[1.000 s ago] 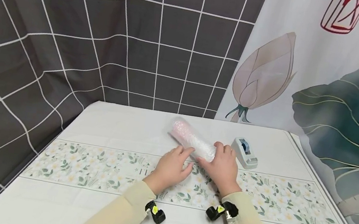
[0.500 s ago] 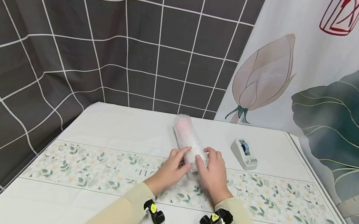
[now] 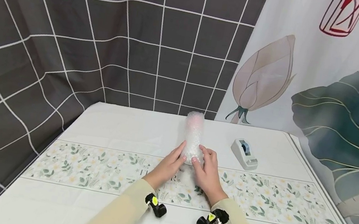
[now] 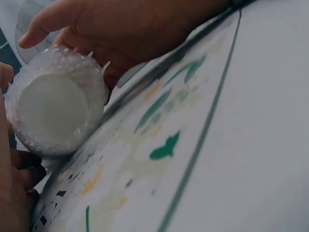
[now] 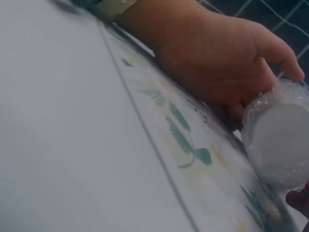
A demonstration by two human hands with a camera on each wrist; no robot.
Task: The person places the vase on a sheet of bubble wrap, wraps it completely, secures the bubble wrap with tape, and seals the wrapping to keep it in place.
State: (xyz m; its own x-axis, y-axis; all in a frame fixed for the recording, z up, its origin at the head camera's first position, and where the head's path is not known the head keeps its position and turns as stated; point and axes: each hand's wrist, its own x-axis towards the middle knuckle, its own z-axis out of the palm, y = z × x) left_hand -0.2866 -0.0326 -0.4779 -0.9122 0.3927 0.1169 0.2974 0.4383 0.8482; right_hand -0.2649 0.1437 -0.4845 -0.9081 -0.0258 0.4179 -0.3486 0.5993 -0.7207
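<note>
A bubble-wrapped cylinder (image 3: 193, 135), pink toward its far end and whitish toward me, lies lengthwise on the table, pointing away. From its left side my left hand (image 3: 164, 168) grips the near part, thumb toward the end. My right hand (image 3: 209, 174) holds the right side, its thumb on top near the end and its fingers along the flank. In the left wrist view the cylinder's round whitish end (image 4: 53, 108) shows inside crinkled bubble wrap, between both hands. The right wrist view shows that end (image 5: 285, 140) too, partly cut off by the frame.
A white tape dispenser (image 3: 244, 154) with a bluish roll stands right of the cylinder. The white tablecloth (image 3: 122, 129) has a floral band (image 3: 89, 166) across it. A dark grid curtain (image 3: 172, 65) and a printed white curtain (image 3: 273, 79) hang behind the table.
The cylinder has turned from a slant, far end to the left, to pointing straight away from me. My right hand has moved left and nearer with it; the left hand has shifted slightly.
</note>
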